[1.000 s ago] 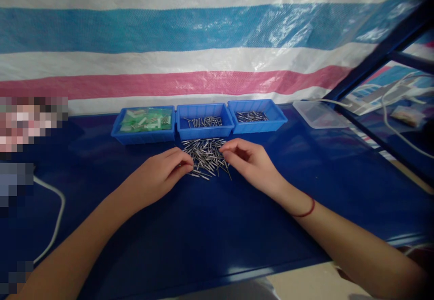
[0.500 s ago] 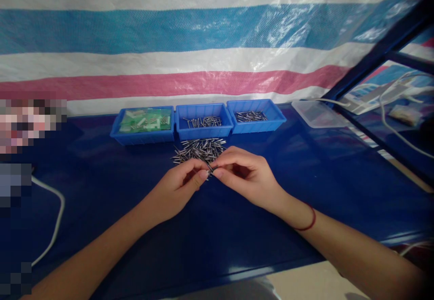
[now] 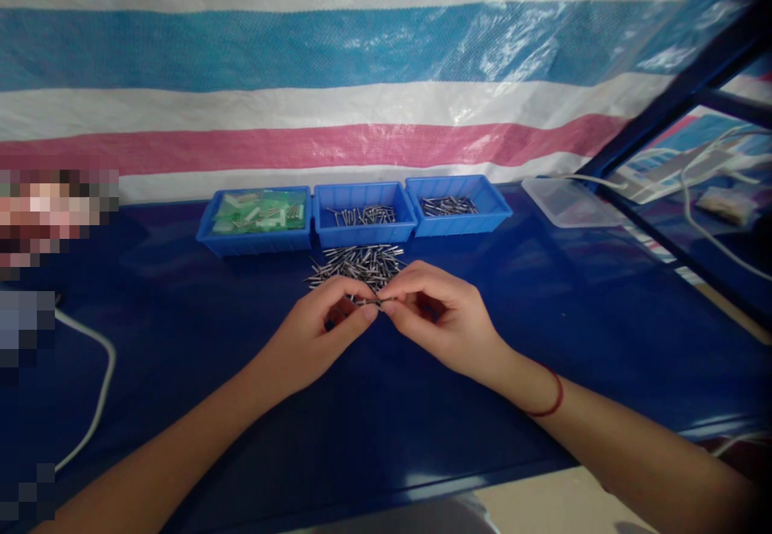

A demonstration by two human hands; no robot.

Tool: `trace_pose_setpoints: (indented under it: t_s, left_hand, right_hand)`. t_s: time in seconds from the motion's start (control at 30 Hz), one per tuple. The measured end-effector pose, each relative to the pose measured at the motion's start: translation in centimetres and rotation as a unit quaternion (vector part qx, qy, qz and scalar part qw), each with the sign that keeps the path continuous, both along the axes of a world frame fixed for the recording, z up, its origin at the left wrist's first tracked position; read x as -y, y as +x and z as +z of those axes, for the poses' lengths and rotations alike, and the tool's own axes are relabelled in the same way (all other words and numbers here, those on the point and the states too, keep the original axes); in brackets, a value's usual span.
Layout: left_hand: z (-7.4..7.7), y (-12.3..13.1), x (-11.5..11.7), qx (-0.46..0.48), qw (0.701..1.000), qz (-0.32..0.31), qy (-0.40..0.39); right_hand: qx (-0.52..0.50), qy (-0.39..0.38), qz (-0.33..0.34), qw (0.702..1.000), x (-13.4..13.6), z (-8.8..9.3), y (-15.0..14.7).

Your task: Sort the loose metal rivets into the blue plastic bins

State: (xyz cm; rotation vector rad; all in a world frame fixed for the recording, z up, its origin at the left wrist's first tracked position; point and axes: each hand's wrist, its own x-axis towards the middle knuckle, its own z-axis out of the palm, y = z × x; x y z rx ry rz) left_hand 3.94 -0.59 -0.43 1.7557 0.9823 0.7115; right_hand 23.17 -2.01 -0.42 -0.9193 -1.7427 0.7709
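Observation:
My left hand [image 3: 317, 329] and my right hand [image 3: 449, 317] meet fingertip to fingertip over the table. Thumb and forefinger of each are pinched together on a thin metal rod [image 3: 362, 301], mostly covered by the fingers. Its exact kind is too small to make out. Just behind the hands lies a loose pile of similar thin metal rods [image 3: 362, 260], silver and dark, partly hidden by my fingers.
Behind the pile stand three blue bins in a row: a left bin [image 3: 259, 244] with green packets, a middle bin [image 3: 365, 235] and a right bin [image 3: 464, 224] with metal pieces. A clear plastic lid [image 3: 567, 203] lies further right. A white cable [image 3: 112, 357] and a blurred person are at left.
The fingertips of my left hand have moved slightly right, closer to my right fingertips. The rod between them has turned to lie more level.

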Motion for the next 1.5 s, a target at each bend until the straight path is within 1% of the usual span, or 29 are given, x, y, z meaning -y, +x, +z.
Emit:
trace_pose_setpoints:
  t_s: [0.17, 0.33, 0.47, 0.53, 0.6, 0.67, 0.73, 0.8, 0.9, 0.97, 1.03, 1.13, 1.27, 1.43, 1.5]
  left_hand:
    - [0.1, 0.0, 0.0, 0.001, 0.997, 0.042, 0.063]
    - [0.5, 0.1, 0.0, -0.011, 0.992, 0.061, 0.109]
    - [0.8, 0.0, 0.2, -0.021, 0.988, 0.062, 0.14]
    - [1.0, -0.1, 0.2, -0.037, 0.985, 0.056, 0.156]
    - [1.3, -0.2, 0.2, -0.064, 0.981, 0.048, 0.176]
    - [1.7, -0.4, 0.1, -0.095, 0.975, 0.037, 0.198]
    - [2.1, -0.8, -0.2, -0.126, 0.967, 0.028, 0.221]
    - [2.4, -1.2, -0.6, -0.165, 0.956, 0.017, 0.244]
    - [2.4, -2.0, -1.4, -0.248, 0.923, -0.014, 0.293]
    - [2.1, -2.6, -2.1, -0.303, 0.891, -0.036, 0.335]
    - [1.8, -3.0, -2.6, -0.334, 0.873, -0.072, 0.347]
    - [1.4, -3.3, -2.9, -0.35, 0.868, -0.107, 0.336]
    - [1.0, -3.4, -3.0, -0.365, 0.858, -0.128, 0.337]
    - [0.8, -3.2, -3.1, -0.359, 0.854, -0.144, 0.349]
    - [0.8, -3.0, -3.0, -0.361, 0.85, -0.145, 0.357]
  right_hand:
    - [0.015, -0.004, -0.024, 1.0, -0.2, -0.2, 0.0]
    - [0.021, -0.02, -0.04, 0.999, -0.3, -0.4, -0.1]
    - [0.046, -0.025, -0.015, 0.998, -0.3, -0.4, -0.1]
    - [0.049, -0.044, 0.003, 0.998, -0.5, -0.5, -0.2]
    - [0.009, -0.085, -0.008, 0.996, -1.0, -0.8, 0.0]
    - [-0.067, -0.131, -0.049, 0.988, -2.0, -1.2, 0.4]
    - [-0.148, -0.167, -0.097, 0.97, -3.2, -1.6, 1.2]
    - [-0.234, -0.194, -0.143, 0.942, -4.6, -1.8, 2.3]
    - [-0.305, -0.227, -0.185, 0.906, -6.0, -1.6, 3.9]
    - [-0.334, -0.251, -0.184, 0.89, -6.4, -1.3, 4.5]
    - [-0.349, -0.271, -0.169, 0.881, -6.3, -1.0, 4.7]
    - [-0.342, -0.287, -0.137, 0.884, -5.6, -0.7, 4.1]
    - [-0.303, -0.292, -0.113, 0.9, -4.6, -0.7, 2.9]
    - [-0.237, -0.263, -0.101, 0.93, -4.1, -1.2, 2.3]
    - [-0.178, -0.234, -0.096, 0.951, -3.7, -1.2, 2.1]
